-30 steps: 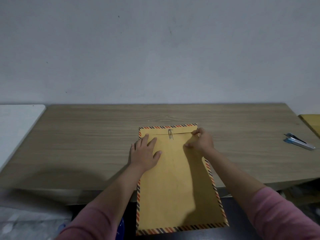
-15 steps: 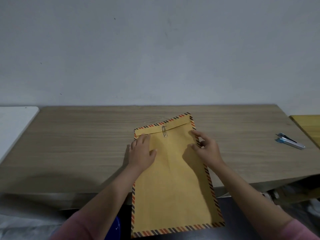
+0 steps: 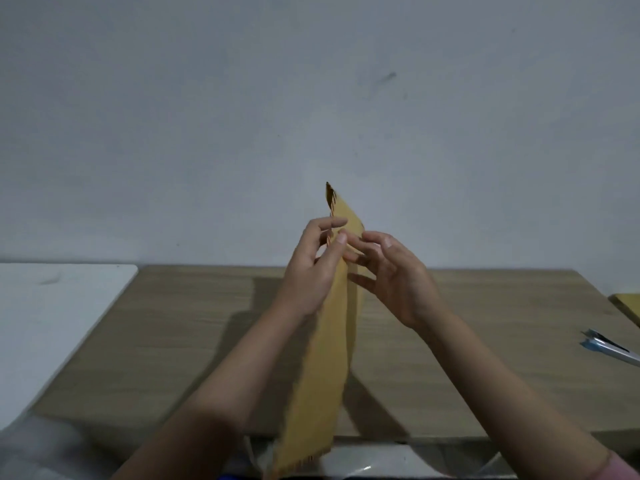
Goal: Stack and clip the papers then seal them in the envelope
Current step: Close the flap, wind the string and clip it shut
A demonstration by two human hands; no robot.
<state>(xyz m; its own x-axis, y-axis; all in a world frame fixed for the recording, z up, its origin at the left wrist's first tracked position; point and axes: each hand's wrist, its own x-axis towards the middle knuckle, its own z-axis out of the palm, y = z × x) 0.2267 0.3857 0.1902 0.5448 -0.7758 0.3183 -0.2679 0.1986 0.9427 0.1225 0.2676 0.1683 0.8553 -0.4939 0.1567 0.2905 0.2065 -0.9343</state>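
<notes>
We held the envelope (image 3: 332, 327) nearly edge-on above the table's (image 3: 173, 341) near edge, our left hand (image 3: 311, 271) pinching its upper part, our right hand (image 3: 398, 278) spread with fingertips against the far face. It looked light and floppy, best gripped near the striped borders. A stapler (image 3: 609, 348) lay by the right edge.
</notes>
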